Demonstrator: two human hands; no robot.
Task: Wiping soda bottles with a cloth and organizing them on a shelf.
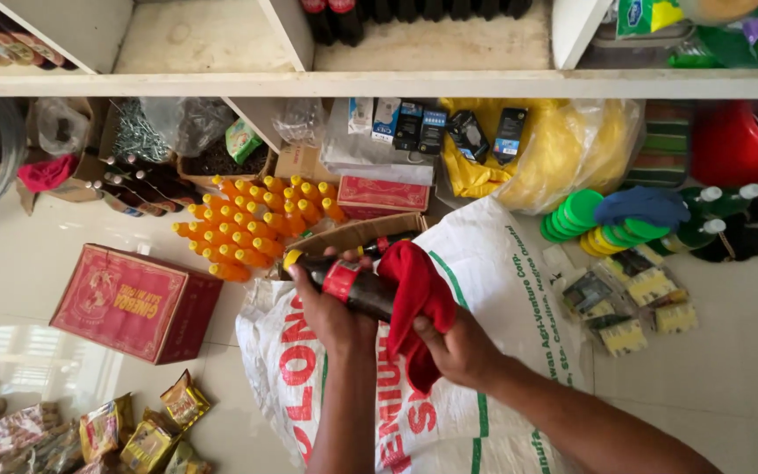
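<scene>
**Wiping a dark bottle with a red cloth**

The person is standing over a white woven sack (493,290) and holding a dark sauce bottle (344,281) with a yellow cap and a red label. The left hand (331,316) is closed around the middle of the bottle and keeping it almost level, just above the sack. The right hand (458,347) is gripping a red cloth (418,298), which is lying against the lower end of the bottle.

To do this wiping well, I think the left hand should be turning the bottle slowly while the cloth is pressing around it, so that every side is reached, and the grip should be staying firm because the bottle may be slippery.

Behind the hands an open cardboard box (357,233) is holding at least one more bottle, but its inside is mostly hidden. Orange-capped bottles (252,224) are standing in a group on the floor, and a red carton (138,303) is lying to the side. The bottom of the held bottle is covered by the cloth, so I cannot tell if it is clean. The upper shelves are cut off.
</scene>
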